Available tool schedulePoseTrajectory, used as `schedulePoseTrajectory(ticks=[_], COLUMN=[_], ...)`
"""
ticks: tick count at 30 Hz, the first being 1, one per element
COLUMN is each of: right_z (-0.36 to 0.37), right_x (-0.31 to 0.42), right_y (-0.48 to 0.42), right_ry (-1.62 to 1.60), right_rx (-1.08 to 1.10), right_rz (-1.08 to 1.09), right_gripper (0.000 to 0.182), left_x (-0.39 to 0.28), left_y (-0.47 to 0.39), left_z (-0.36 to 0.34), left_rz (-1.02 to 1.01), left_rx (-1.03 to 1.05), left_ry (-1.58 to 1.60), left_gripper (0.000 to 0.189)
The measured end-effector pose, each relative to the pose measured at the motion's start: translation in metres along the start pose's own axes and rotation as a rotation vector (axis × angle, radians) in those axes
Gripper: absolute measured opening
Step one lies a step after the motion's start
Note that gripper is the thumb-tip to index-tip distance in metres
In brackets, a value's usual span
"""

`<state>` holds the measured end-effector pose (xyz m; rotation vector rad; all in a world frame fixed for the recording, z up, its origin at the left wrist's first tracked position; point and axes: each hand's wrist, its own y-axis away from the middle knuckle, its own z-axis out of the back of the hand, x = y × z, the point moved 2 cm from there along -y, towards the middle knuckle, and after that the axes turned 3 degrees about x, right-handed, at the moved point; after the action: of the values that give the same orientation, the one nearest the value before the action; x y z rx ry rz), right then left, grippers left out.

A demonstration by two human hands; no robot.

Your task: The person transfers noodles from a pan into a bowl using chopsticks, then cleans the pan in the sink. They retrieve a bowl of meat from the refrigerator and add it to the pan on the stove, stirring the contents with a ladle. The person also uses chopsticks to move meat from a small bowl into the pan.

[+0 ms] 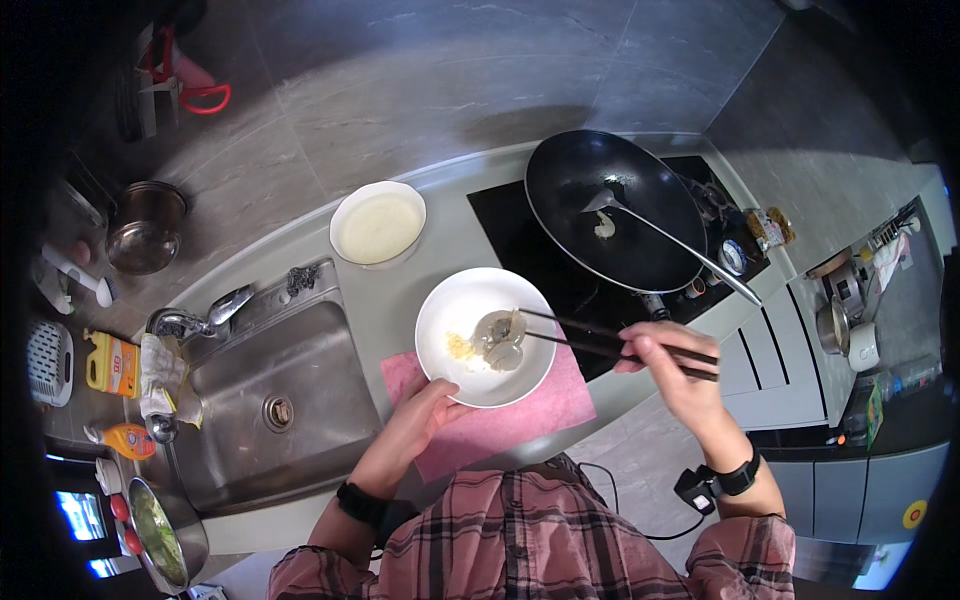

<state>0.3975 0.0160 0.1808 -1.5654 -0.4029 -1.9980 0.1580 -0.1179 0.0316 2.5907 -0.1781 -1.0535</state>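
My left hand (427,412) grips the near rim of a white bowl (442,307), thumb over the edge. Inside lie greyish, raw-looking peeled shrimp (506,354) and a small heap of yellowish minced seasoning (459,346), perhaps garlic or ginger. In my right hand (667,364) is a pair of dark chopsticks (585,337), their tips at the shrimp. Whether they pinch a piece cannot be made out. Under the bowl's near side is a pink cloth (517,439). Beyond, a black wok (570,195) holds a metal spatula (660,229) and a pale food piece (604,225).
The wok stands on a black cooktop (510,217), the spatula's handle jutting over its near-right rim. A second white bowl (379,225) contains pale liquid. On the left are a steel sink (300,390), a faucet (199,322) and a pot of greens (191,536).
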Motion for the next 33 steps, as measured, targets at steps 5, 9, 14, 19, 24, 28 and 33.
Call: schedulePoseTrajectory(ticks=[5,9,14,19,24,28,33], right_z=[-0.005,-0.013,-0.021,-0.015,0.016,0.051,0.074], right_x=[-0.003,-0.02,-0.033,-0.024,0.002,0.011,-0.038], right_y=[-0.003,-0.004,-0.003,0.003,0.004,-0.009,-0.056], right_ry=[0.017,-0.155,-0.13,-0.167,-0.18,0.068,0.273], right_rx=[0.107,0.044,0.0,-0.087,-0.22,-0.407,-0.363], right_rz=[0.003,-0.131,-0.088,-0.025,0.104,0.261,0.199], right_gripper=[0.015,0.015,0.016,0.017,0.022,0.021,0.017], left_x=[-0.003,-0.001,-0.005,0.002,0.002,-0.002,-0.001], left_y=[0.002,0.001,0.001,-0.002,-0.002,0.001,-0.003], left_z=[-0.004,0.0,-0.005,-0.003,0.001,0.001,0.005], left_rz=[-0.009,0.007,0.033,-0.003,-0.012,-0.02,-0.006], left_rx=[-0.046,-0.073,-0.066,-0.04,-0.02,-0.058,-0.037], left_ry=[-0.089,-0.126,-0.167,-0.116,-0.074,-0.09,-0.071], left_gripper=[0.045,0.044,0.048,0.047,0.049,0.049,0.049])
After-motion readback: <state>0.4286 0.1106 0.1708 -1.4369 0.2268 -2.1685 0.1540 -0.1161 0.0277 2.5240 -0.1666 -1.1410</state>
